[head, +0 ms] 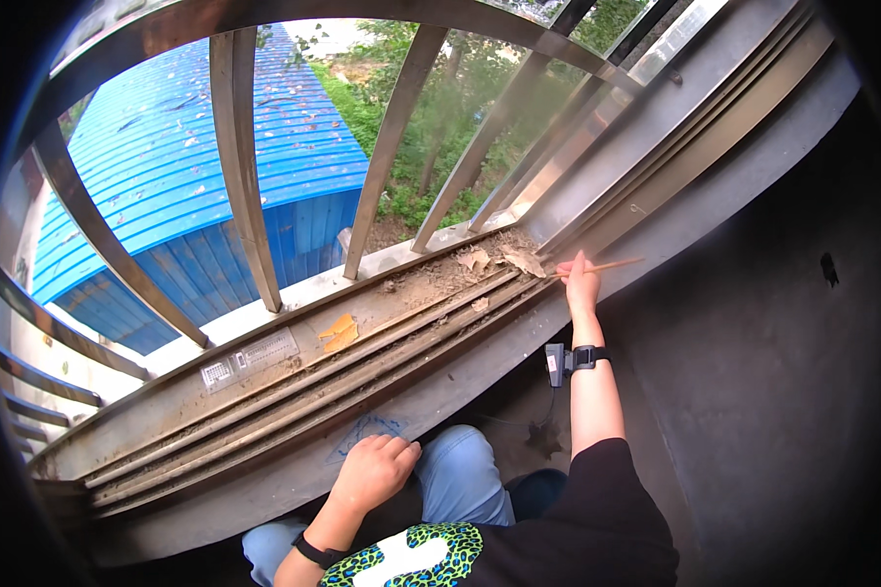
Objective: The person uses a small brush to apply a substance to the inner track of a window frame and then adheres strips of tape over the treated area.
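My right hand [580,279] grips a thin wooden stick [617,264] near the right end of the window track [382,367]. The stick's left end meets dry leaf pieces [523,260] and dirt in the track's corner. My left hand [379,467] rests on the sill's inner edge, its fingers curled and holding nothing visible. Dust and debris [440,282] lie along the metal frame and in the grooves. A yellow-brown leaf [341,332] lies left of them, and a small leaf piece [480,304] sits in the grooves.
Metal window bars [244,176] stand just beyond the track, with a blue corrugated roof [213,139] and greenery outside. A printed label [249,359] is stuck to the frame. The sill [470,374] curves in front of my knees. A small device is strapped to my right wrist.
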Demonstrator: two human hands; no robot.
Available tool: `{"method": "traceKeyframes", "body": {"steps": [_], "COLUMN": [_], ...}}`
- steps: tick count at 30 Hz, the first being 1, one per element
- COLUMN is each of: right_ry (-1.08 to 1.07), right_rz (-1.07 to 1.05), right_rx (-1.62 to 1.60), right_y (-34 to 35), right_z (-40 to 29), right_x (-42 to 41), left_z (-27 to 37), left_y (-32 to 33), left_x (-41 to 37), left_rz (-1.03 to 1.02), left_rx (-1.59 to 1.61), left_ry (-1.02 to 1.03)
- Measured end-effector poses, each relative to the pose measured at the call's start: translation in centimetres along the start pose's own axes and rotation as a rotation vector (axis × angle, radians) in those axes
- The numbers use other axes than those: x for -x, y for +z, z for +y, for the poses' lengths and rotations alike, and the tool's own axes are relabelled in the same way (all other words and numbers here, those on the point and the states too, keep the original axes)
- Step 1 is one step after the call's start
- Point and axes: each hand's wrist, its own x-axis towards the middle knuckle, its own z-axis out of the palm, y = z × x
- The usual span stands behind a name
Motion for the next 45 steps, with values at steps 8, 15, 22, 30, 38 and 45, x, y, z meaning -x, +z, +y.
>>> {"method": "traceKeyframes", "body": {"steps": [8,15,22,30,38,45], "right_ry": [0.041,0.15,-0.029,0.077,0.027,0.033], "right_rz": [-0.004,-0.294,0.07,-0.138,-0.123,0.075], "right_rx": [0.005,-0.34,-0.038,-0.558,-0.369,-0.182], "right_y": [1.5,2.3,0.7,1.8,4.0,0.6], "right_z": [-1.7,-7.4,0.3,-4.2,-3.8,-0.1], "right_x": [1.7,9.9,2.1,10.1,8.7,3.3], "left_z": [0.3,0.0,0.3,0.0,-0.4,0.5], "left_y": [0.2,0.4,0.8,0.9,0.5,0.2], "left_x": [0.0,0.3,0.0,0.3,0.4,-0.1], "left_rz": [-0.038,-0.044,-0.075,-0.029,-0.014,-0.055], "left_rx": [-0.004,-0.007,0.001,-0.01,-0.031,0.012], "left_ry": [-0.018,-0.016,-0.018,0.005,-0.008,0.011]}}
